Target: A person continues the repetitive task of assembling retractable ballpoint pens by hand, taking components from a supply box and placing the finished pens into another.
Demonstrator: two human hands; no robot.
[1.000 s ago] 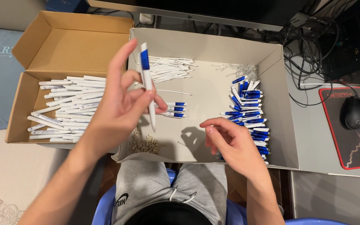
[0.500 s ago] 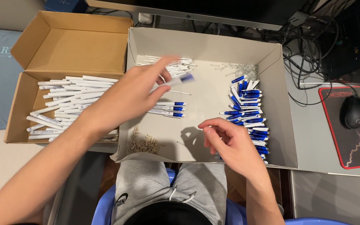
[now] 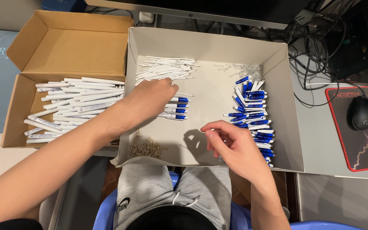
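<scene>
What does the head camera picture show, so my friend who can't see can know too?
A person's left hand rests on a small row of blue-and-white pens inside a shallow grey box, while the right hand curls in front of a pile of blue-and-white pen pieces. A brown cardboard box of white pen barrels sits to the left.
</scene>
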